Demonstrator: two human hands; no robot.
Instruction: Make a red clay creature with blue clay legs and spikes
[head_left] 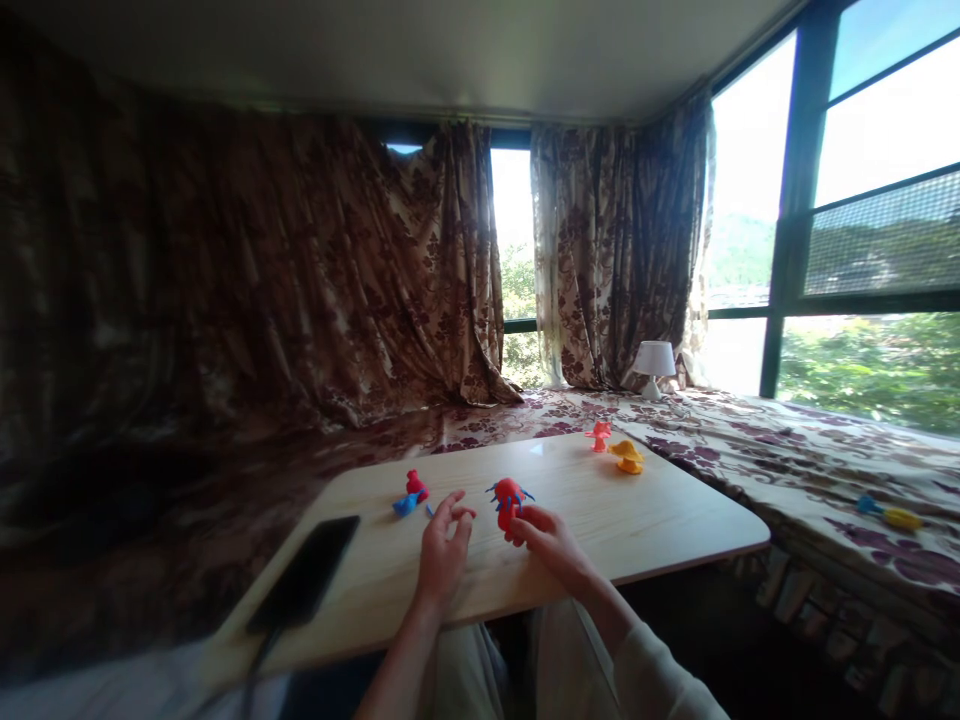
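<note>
My right hand (551,540) pinches a red toy figure (509,495) by its lower part, just above the table. Thin blue spikes stick out around the toy's rounded top. To the left of it, my left hand (448,548) is held with fingers apart and nothing visible in its grasp. A small blue piece (430,510) shows by the left fingertips; whether they touch it I cannot tell. Past that hand, a blue toy piece (409,504) lies against a dark pink toy piece (416,484) on the pale wooden table (585,520).
At the table's far right stand a coral toy (598,436) and a yellow toy (628,457). A black tablet-like slab (306,572) with a cable lies at the left. On the flowered bed cover are a blue-and-yellow toy (891,513) and a white lamp (654,362).
</note>
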